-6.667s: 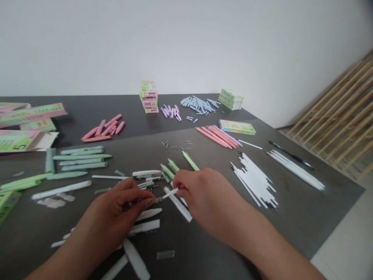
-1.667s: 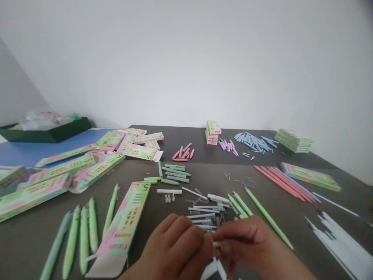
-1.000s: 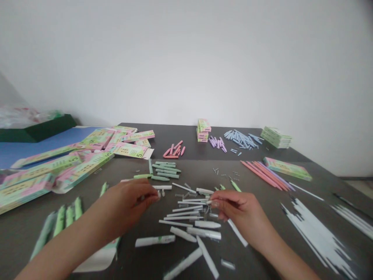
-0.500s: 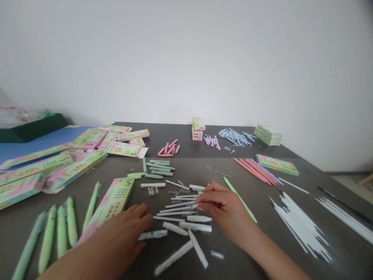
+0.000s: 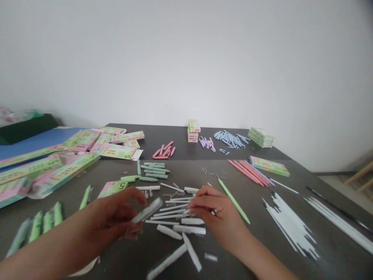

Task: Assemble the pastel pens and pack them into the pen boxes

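Note:
My left hand (image 5: pixel 116 217) is raised a little over the table, closed on a white pen barrel (image 5: pixel 148 210) with a clear part along it. The barrel's end points up and to the right. My right hand (image 5: pixel 214 206) is closed in a pinch at the right side of the white pen parts; a small white piece shows at its fingertips, too small to name. Between and below the hands lie thin white tubes (image 5: pixel 171 213), a white barrel (image 5: pixel 189 229), a white tapered barrel (image 5: pixel 191 252) and a small clear clip (image 5: pixel 210 256).
Green pens (image 5: pixel 48 221) and printed cartons (image 5: pixel 67 171) lie left. Dark green barrels (image 5: pixel 154 171), pink barrels (image 5: pixel 164 151) and blue barrels (image 5: pixel 230 139) lie farther back. A light green pen (image 5: pixel 233 200) and white refills (image 5: pixel 291 225) are on the right.
My left hand has picked up the white barrel from the table and tilted it upward. My right hand stays pinched in nearly the same spot. The view has shifted slightly right.

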{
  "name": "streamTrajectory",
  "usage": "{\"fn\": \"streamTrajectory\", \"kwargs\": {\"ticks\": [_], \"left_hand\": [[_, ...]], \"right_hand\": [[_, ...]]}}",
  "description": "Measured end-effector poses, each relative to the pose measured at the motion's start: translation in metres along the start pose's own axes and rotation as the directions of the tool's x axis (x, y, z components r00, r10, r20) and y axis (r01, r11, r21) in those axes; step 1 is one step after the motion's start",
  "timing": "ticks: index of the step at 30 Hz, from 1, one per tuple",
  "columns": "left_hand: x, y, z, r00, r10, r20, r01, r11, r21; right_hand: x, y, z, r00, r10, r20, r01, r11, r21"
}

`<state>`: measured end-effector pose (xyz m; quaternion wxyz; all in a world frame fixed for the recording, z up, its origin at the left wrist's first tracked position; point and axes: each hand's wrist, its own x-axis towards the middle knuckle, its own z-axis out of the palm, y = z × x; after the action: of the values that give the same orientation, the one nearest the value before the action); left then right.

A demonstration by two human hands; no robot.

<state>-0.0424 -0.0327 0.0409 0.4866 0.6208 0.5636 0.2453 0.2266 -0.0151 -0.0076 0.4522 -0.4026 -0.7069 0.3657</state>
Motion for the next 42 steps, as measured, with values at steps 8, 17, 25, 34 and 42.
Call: {"fn": "streamTrajectory", "kwargs": {"ticks": [8,17,25,34,42], "left_hand": [[0.024,0.017,0.029,0.986,-0.105,0.127,0.163,0.749,-0.642],[0.035,0.006,0.066,0.984,-0.157,0.083,0.17,0.693,-0.701],[0.029,0.011,0.072,0.981,-0.178,0.082,0.188,0.742,-0.644],[0.03,0.007,0.063,0.966,-0.138,0.219,0.22,0.884,-0.412],[0.041,0.004,0.05,0.98,-0.043,0.194,0.066,0.991,-0.113]], "right_hand": [[-0.001,-0.006,-0.002,0.996,-0.057,-0.069,0.061,0.996,0.072],[-0.008,-0.018,0.001,0.937,-0.313,-0.153,0.301,0.949,-0.095],[-0.011,-0.021,0.007,0.922,-0.369,-0.117,0.334,0.911,-0.244],[-0.013,-0.021,0.008,0.914,-0.397,-0.086,0.338,0.859,-0.385],[-0.007,-0.032,0.003,0.927,-0.371,-0.061,0.322,0.868,-0.377]]}}
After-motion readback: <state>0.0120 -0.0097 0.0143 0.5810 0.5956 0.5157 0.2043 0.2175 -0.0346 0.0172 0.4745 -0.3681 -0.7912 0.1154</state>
